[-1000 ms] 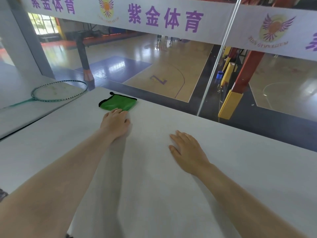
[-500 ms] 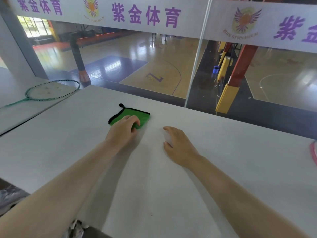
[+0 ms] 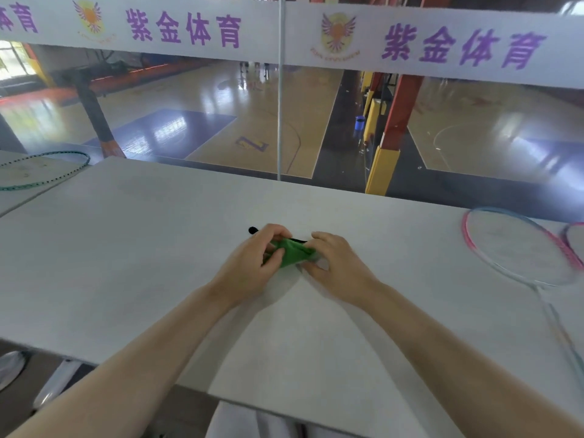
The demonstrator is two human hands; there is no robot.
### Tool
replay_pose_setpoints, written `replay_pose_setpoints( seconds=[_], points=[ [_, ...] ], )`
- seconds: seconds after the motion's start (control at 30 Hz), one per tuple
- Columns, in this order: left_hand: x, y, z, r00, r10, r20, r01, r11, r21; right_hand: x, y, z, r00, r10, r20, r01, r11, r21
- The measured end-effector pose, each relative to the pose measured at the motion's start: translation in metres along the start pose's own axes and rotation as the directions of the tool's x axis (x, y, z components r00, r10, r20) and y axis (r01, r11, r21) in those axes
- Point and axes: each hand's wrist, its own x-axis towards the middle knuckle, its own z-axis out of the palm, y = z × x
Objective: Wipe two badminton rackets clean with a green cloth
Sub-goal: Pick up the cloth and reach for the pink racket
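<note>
1. green cloth [image 3: 292, 254] sits bunched between the two hands, just off the white table [image 3: 158, 248], near its middle, with a black loop poking out at the far side.
2. the left hand [image 3: 252, 263] has its fingers and thumb curled round the cloth's left part, pinching it.
3. the right hand [image 3: 335, 263] covers the cloth's right edge; its fingers look bent over the fabric, though how firmly they hold it is hard to tell.
4. the step in hand looks like readying the cloth, gathering or folding it. no wiping has begun, and nothing touches a racket yet.
5. next, i'd judge, one hand must keep the cloth while the other reaches well to the right for a racket and brings it close.
6. count: one cloth; three rackets at least partly in view. a pink racket [image 3: 518, 248] lies on the right, a second pink rim [image 3: 576, 245] is cut off by the edge, and a teal racket [image 3: 44, 170] lies far left on the neighbouring table.
7. two hands, both busy on the cloth.
</note>
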Motion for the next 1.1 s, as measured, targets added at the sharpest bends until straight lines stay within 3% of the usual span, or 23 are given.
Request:
replay_pose_setpoints(
  seconds=[0.2,0.37,0.53,0.77,0.97,1.1],
  points=[
    [0.002,0.033,0.044,0.994,0.002,0.108,0.012,0.991,-0.131,-0.04,0.021,-0.049,0.998,0.065,-0.02,-0.065,0.998,-0.022],
    [0.012,0.048,0.08,0.948,0.154,0.278,-0.196,0.972,0.132,-0.074,0.034,-0.085,0.98,0.189,-0.066,-0.186,0.981,0.048],
    [0.017,0.076,0.12,0.929,0.205,0.307,-0.231,0.972,0.051,-0.104,0.052,-0.108,0.961,0.261,-0.09,-0.257,0.965,0.056],
    [0.024,0.106,0.152,0.967,-0.018,0.254,0.04,0.996,-0.082,-0.154,0.081,-0.136,0.921,0.365,-0.137,-0.377,0.923,-0.075],
    [0.039,0.12,0.175,0.945,-0.26,0.2,0.315,0.891,-0.327,-0.207,0.094,-0.162,0.798,0.553,-0.241,-0.598,0.778,-0.195],
    [0.044,0.121,0.183,0.926,-0.309,0.216,0.367,0.869,-0.331,-0.247,0.096,-0.173,0.695,0.666,-0.269,-0.719,0.643,-0.266]
  ],
)
